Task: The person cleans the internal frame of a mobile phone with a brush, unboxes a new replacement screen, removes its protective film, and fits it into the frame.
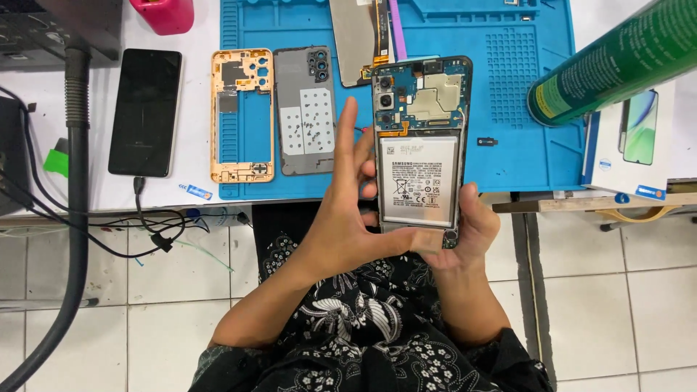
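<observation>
Phone (pixel 421 145) with its back off is held up between both hands, over the near edge of the blue mat (pixel 523 94) and above the person's lap. Its long axis runs away from the body, camera end far, charging end near. The white battery (pixel 420 178) fills the lower half of the open body, and the circuit board (pixel 425 91) sits above it. The right hand (pixel 472 229) cradles the near end from the right and from underneath — thumb up along the right edge, fingers hidden behind, so it is curled round the phone in a grip. The left hand (pixel 348 210) comes in from the left side with its fingers loosely spread: one long finger stands straight up beside the left edge, and the thumb lies across the bottom edge of the phone. The other fingertips rest at the left rim by the battery — whether they press on it I cannot tell. Both hands touch the phone. On the mat to the left lie a grey back cover (pixel 305 109) and an orange frame (pixel 242 116), side by side, their long axes parallel to the phone's. A black phone (pixel 145 112) lies further left on the white table.
</observation>
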